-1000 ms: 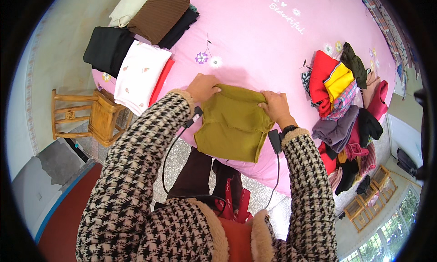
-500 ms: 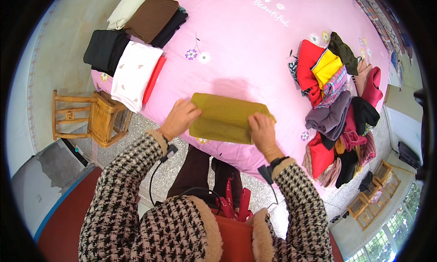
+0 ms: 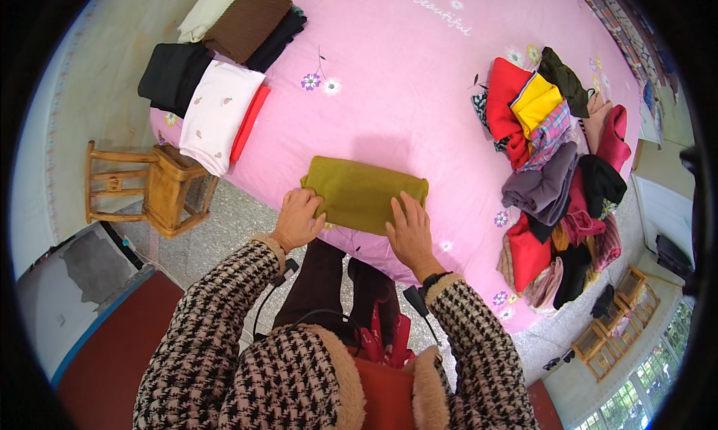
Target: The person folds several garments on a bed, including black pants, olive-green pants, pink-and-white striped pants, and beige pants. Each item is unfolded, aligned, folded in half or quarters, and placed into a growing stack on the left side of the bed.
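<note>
A folded olive-green garment [image 3: 359, 194] lies as a flat rectangle near the bed's front edge, right before me. Its kind cannot be made out from this folded shape. My left hand [image 3: 298, 219] has its fingers bent closed over the near left corner. Over at the right end, my right hand [image 3: 410, 232] rests on the cloth with its fingers stretched out and slightly apart. The underside of the garment is hidden.
Folded clothes, among them a white patterned one [image 3: 218, 116] and a brown ribbed one [image 3: 248, 25], lie at the left. A loose heap with a red garment [image 3: 507, 93] covers the right side of the pink bedspread [image 3: 404, 93]. A wooden chair [image 3: 168, 191] stands left.
Both hands have come nearer to me and the garment now lies lower on the bed. My right hand has moved left, its fingers loosened from a grip to lying outstretched.
</note>
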Motion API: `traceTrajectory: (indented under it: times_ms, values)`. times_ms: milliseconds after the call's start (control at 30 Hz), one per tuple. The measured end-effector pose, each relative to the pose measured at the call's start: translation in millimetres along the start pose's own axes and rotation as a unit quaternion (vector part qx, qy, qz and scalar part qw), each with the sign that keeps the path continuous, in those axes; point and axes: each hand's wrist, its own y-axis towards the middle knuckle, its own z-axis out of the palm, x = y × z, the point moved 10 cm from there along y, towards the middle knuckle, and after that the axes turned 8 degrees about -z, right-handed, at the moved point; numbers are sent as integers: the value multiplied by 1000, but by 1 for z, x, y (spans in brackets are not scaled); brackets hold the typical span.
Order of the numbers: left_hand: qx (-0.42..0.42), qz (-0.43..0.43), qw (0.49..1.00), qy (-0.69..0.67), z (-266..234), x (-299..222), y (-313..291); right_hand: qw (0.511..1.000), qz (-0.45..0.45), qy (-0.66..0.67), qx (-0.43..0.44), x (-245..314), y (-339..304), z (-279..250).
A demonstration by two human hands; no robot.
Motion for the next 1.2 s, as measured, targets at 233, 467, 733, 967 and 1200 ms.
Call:
traceTrajectory:
  times_ms: [233, 467, 733, 967, 1200]
  values:
    - [-76, -71, 992, 76, 27, -13, 40, 995, 12, -73, 61, -18, 35, 43]
    - [-257, -303, 916, -49, 25, 37, -21, 982, 138, 38, -125, -78, 9, 17]
    - [-73, -570, 450, -684, 172, 38, -68, 880, 335, 316, -118, -101, -20, 64]
    - [46, -469, 345, -812, 175, -12, -41, 597, 375, 702, -98, -29, -20, 76]
    - [63, -246, 281, -925, 78, -26, -6, 578, 313, 739, -149, 64, 36, 1]
